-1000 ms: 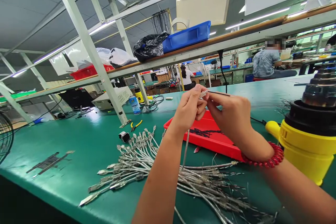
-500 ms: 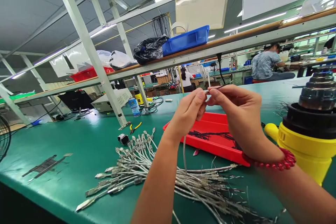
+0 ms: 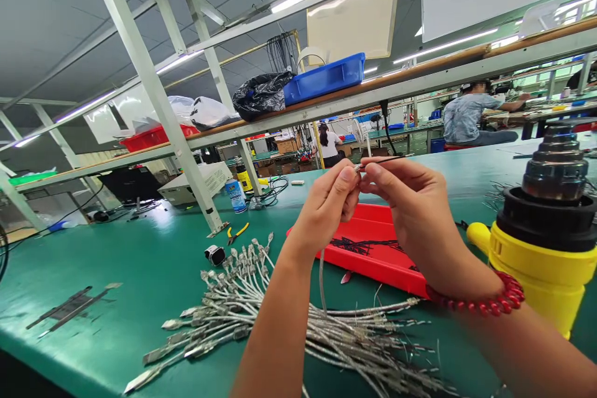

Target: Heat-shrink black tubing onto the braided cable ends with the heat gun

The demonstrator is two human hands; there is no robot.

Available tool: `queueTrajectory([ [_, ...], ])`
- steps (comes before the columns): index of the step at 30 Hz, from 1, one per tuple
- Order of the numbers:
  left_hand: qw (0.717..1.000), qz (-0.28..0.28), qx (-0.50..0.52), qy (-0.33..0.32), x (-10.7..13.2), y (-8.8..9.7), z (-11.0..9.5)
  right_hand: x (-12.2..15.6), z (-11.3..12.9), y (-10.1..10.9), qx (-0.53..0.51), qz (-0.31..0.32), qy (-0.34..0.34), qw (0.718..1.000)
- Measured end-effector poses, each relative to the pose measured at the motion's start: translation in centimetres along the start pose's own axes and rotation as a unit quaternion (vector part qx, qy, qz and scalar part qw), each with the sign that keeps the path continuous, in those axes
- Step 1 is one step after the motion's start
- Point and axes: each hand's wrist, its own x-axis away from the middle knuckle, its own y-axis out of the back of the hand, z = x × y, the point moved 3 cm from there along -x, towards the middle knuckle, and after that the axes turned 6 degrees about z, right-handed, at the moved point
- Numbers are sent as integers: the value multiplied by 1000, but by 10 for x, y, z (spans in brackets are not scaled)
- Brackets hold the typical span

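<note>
My left hand (image 3: 329, 199) is closed in a pinch on the end of a grey cable (image 3: 321, 283), whose length hangs below the palm. Facing it, fingertips almost touching, my right hand (image 3: 415, 211) pinches a thin black tube (image 3: 392, 158) that lies along the fingers, against the cable's end. The exact joint is too small to make out. Below my hands sits a red tray (image 3: 373, 270) with thin black pieces (image 3: 349, 245) in it. A pile of grey cables (image 3: 265, 298) with metal plugs at the left and stripped wires at the right lies under my forearms.
A yellow hot-air gun (image 3: 536, 267) stands nozzle-up at the right. Yellow-handled cutters (image 3: 239, 233), a wristwatch-like item (image 3: 215, 255) and a blue can (image 3: 236, 196) are on the green bench (image 3: 153, 286). A shelf post (image 3: 158, 93) rises at the left. Two people sit farther back.
The view has shifted slightly, and both hands appear a little left in it. They keep their pinch on the cable and the black tube. The seated person at the right has reached an arm forward.
</note>
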Motion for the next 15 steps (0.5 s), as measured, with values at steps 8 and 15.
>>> queueTrajectory([
  [8,999,-11,-31,0,0,1,1,1,-1,-2,-1,-6,21,1000],
  [15,999,-11,-36,3,0,0,0,2,-1,-1,2,-11,30,1000],
])
